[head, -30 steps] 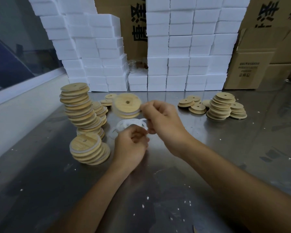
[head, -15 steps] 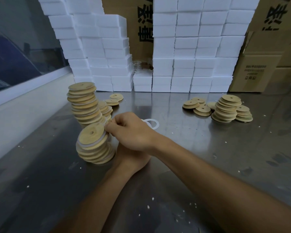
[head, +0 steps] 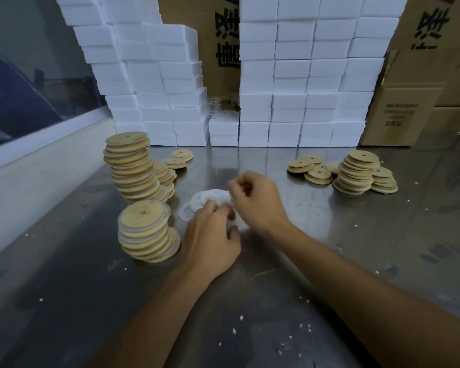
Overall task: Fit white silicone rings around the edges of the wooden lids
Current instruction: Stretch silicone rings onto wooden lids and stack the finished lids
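Since half a second ago, the right hand (head: 252, 200) has drawn back from the short stack of ringed lids (head: 146, 232) at lower left of centre and now sits at the middle of the frame, over a small heap of white silicone rings (head: 210, 199) lying on the steel desk (head: 329, 248). Its fingers are curled, thumb toward forefinger, as if pinching one ring loose, but motion blur hides whether anything is caught in that grip. The left hand (head: 210, 235), hidden under the right arm a moment earlier, now shows just below and left of the heap, fingertips bent down onto the near edge of the rings. It seems to steady or separate them; whether it pinches one I cannot tell.

No lid is in either hand. Finished lids, each with a pale band round its rim, appear to fill the left of the frame: the short stack beside the left hand, and a tall leaning stack (head: 132, 171) behind it with a few more tucked alongside. Bare wooden lids (head: 356, 171) wait at the right of the frame, well apart from the hands, in one medium stack and several low ones.

Judged by the piles, rather more than half the lids in view are done, and the bare group on the right remains. White foam blocks (head: 303, 75) and brown cartons (head: 409, 112) fill the top of the frame.
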Motion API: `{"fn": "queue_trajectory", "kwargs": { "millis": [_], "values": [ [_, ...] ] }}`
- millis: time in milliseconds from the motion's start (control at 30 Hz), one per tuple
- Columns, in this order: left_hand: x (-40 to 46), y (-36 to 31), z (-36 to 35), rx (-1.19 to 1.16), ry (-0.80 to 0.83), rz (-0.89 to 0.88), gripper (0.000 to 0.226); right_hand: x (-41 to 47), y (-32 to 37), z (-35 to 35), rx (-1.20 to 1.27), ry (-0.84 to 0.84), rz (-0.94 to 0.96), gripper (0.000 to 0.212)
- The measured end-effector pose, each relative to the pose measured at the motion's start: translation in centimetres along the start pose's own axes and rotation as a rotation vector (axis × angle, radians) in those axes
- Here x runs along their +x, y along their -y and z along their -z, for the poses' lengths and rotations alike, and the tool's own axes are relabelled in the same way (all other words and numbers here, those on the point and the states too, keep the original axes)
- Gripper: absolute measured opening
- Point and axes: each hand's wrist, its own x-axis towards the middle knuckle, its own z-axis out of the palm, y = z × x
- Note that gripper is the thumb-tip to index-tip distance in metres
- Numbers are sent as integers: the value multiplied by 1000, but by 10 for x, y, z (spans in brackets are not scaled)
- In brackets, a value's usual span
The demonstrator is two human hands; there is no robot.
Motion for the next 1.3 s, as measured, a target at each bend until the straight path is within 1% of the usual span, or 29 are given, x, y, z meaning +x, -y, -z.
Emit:
{"fn": "queue_trajectory", "kwargs": {
  "millis": [67,133,200,300,500,600,733,833,900,1033,1067,1167,1300],
  "values": [
    [3,2,-2,148,-11,-33,29,9,-28,13,-102,-82,-27,13],
    [8,4,-2,257,-9,19,39,19,-49,25,-179,-142,-74,24],
    [10,4,-3,318,8,79,40,31,-63,32,-256,-182,-84,35],
    [8,3,-2,355,1,75,33,49,-75,37,-374,-177,-122,47],
    [5,6,-1,289,-46,76,29,76,-89,41,-611,-109,-165,64],
    [5,6,-2,273,-72,66,26,87,-94,44,-745,-60,-208,63],
    [7,7,-3,265,-86,65,25,95,-97,50,-922,-14,-272,51],
    [8,7,-3,248,-95,70,21,94,-97,49,-930,-27,-265,45],
    [9,7,-3,236,-106,59,20,89,-97,47,-888,-61,-257,42],
    [8,7,-4,192,-114,33,21,82,-97,50,-831,-62,-214,40],
    [8,7,-4,178,-117,30,22,80,-97,51,-809,-52,-205,42],
    [8,7,-3,134,-110,19,26,72,-97,55,-740,-12,-244,62],
    [7,5,-2,94,-105,12,23,58,-93,59,-678,21,-247,70]
  ]
}}
